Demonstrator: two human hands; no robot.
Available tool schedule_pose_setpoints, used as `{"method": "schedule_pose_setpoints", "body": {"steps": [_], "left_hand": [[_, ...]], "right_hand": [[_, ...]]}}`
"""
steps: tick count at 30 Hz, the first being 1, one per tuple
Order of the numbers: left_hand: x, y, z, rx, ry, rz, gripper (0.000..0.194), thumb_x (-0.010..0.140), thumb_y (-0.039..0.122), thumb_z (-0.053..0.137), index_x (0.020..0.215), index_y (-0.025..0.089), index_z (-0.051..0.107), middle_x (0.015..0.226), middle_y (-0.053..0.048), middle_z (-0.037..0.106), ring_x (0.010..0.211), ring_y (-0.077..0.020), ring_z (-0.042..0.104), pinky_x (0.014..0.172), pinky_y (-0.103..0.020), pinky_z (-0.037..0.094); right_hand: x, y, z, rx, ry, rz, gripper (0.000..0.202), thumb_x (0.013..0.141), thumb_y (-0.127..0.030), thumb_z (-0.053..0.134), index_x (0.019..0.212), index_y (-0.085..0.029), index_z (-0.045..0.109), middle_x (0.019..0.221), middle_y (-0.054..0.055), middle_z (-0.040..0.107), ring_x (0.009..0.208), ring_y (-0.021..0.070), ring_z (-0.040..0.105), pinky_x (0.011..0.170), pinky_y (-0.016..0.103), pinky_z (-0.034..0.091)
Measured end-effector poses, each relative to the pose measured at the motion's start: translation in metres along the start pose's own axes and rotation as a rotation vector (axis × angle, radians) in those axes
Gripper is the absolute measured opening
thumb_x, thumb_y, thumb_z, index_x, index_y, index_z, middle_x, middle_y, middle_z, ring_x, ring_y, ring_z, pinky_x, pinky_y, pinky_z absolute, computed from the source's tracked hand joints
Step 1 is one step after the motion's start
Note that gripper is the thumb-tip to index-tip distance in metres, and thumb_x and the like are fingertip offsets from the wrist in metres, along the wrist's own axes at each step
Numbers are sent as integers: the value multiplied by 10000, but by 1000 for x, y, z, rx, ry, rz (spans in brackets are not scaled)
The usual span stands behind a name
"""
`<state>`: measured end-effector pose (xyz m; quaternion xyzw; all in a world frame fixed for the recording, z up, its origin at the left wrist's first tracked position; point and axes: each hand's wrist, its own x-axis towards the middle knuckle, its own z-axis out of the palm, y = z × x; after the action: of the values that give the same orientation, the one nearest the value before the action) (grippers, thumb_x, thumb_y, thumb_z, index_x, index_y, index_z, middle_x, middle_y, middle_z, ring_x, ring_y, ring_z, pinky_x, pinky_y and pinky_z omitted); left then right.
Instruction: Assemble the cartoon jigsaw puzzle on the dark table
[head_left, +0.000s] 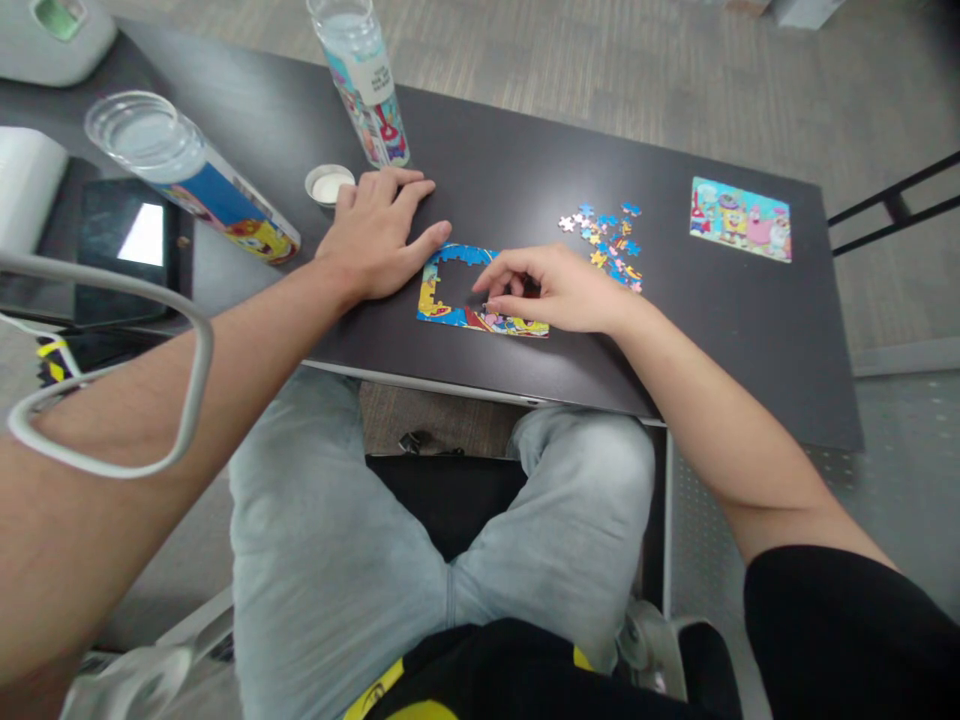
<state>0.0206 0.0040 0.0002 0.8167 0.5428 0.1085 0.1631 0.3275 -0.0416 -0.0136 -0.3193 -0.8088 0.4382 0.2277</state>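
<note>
A partly filled puzzle (430,300) lies on the dark table, its border joined around a bare middle. My left hand (379,232) rests flat with spread fingers, its thumb at the puzzle's upper left corner. Over the puzzle's right part is my right hand (551,288), fingers curled and thumb near the lower edge; what it pinches, if anything, is too small to make out. Loose puzzle pieces (615,245) are scattered just beyond my right hand. A picture card (741,220) with cartoon figures lies farther right.
Two clear canisters with cartoon labels, one at left (217,190) and one at the far edge (367,90), stand near a round white lid (330,185). A dark tablet (127,250) and a white cable (199,400) are at left.
</note>
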Motion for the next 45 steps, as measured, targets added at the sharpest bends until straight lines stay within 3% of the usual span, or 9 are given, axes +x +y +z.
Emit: {"method": "schedule_pose_setpoints", "body": {"steps": [4,9,15,24,28,32,36,41,45], "left_hand": [[4,-3,1,12,-26,-17,1542,882,1229,46,1796,184,718,1994,5,616,1960,-360,173,1547,-691,208],[4,-4,2,45,-33,-7,1491,913,1174,2,1745,191,754,1934,-2,673,1999,-307,-9,1511,-686,183],[3,-4,2,42,-26,-14,1438,984,1124,63,1923,162,574,1991,-22,610,1937,-323,223,1507,-681,209],[4,-5,2,29,-25,3,1444,995,1127,74,1890,136,625,1985,-20,612,1951,-369,196,1515,-722,216],[3,-6,3,-23,15,-8,1264,1019,1092,232,1941,321,622,1951,0,668,1914,-417,361,1572,-755,236],[2,-7,4,-69,42,-2,1121,1020,1049,334,1936,474,628,1824,29,780,1920,-445,384,1607,-751,232],[3,-7,6,-34,41,-8,1095,1046,1009,321,1936,451,632,1895,15,717,1910,-459,401,1611,-780,244],[4,-10,10,12,83,18,1076,1131,907,329,1931,259,640,2026,-121,567,1879,-501,461,1578,-813,291],[4,-11,10,31,75,16,1014,1138,914,328,1963,394,605,2012,-44,593,1889,-458,455,1577,-784,312]], "right_hand": [[-1,0,-1,0,4,-9,217,1126,-419,884,1262,-254,916,964,2,854,827,194,675,790,361,512],[-2,-1,-3,3,-3,-10,232,1116,-401,874,1284,-245,910,1019,27,913,859,209,739,798,365,530],[-2,0,-2,-4,7,-16,206,1100,-365,876,1268,-251,915,1014,25,894,850,209,709,806,371,535],[-3,2,-4,-8,70,-45,147,1133,-360,868,1218,-265,942,1039,45,873,905,226,729,862,388,576],[-3,3,1,154,96,8,205,1088,-416,953,1184,-246,890,981,38,878,895,214,757,804,349,597],[-1,0,2,364,93,34,438,996,-558,1099,1146,-250,826,1021,41,882,910,217,810,823,344,680],[-2,-8,0,481,114,55,602,916,-675,1175,1145,-257,807,1028,32,853,920,230,855,845,358,740],[-7,-20,-2,510,119,69,622,875,-636,1217,1147,-237,825,1056,40,843,984,246,877,869,362,756],[-11,-28,-3,530,70,76,589,852,-566,1236,1147,-227,855,1083,59,883,1027,256,880,899,369,762]]}}
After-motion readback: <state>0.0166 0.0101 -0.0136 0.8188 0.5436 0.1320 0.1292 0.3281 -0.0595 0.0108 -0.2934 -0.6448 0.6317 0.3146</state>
